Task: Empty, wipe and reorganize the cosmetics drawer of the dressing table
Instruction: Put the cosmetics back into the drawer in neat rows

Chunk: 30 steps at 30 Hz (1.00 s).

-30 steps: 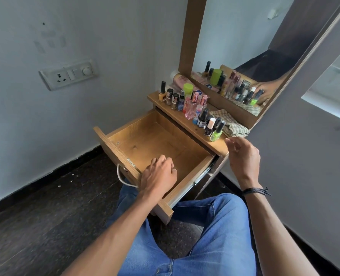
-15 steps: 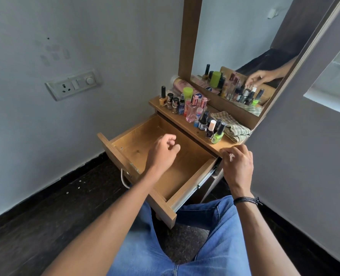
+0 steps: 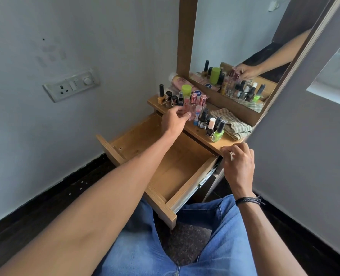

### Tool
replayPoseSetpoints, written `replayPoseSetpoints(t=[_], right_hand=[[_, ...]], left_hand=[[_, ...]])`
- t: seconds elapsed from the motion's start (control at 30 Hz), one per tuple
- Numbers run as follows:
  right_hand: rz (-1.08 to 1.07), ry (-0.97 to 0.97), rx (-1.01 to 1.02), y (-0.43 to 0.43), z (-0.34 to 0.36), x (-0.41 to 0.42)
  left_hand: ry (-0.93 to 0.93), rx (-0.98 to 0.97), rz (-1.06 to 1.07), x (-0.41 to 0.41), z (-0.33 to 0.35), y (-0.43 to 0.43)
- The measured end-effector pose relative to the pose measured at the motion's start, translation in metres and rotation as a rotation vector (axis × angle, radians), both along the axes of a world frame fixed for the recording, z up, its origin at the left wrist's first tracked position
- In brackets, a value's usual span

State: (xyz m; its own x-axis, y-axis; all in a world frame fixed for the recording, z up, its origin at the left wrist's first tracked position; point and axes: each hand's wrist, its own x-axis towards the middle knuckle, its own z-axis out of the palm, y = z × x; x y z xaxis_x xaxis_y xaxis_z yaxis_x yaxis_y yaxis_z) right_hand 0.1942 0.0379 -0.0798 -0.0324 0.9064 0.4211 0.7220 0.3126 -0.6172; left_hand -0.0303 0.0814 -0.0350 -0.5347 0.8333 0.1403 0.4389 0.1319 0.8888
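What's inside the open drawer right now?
The drawer shows only bare wooden floor, no cosmetics. The left forearm crosses over its left part, hiding that strip.
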Motion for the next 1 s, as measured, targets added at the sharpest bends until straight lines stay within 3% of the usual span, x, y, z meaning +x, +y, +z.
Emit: replayPoseSetpoints(t=[0.53,1.0], right_hand=[[-0.005,0.013,0.026,0.001,-0.004,-0.001],[-0.017,-0.013,0.006,0.0,-0.003,-0.001]], left_hand=[[0.223,0.009,-0.024,-0.003,0.004,0.017],[0.222,0.05,0.0,-0.025,-0.002,-0.025]])
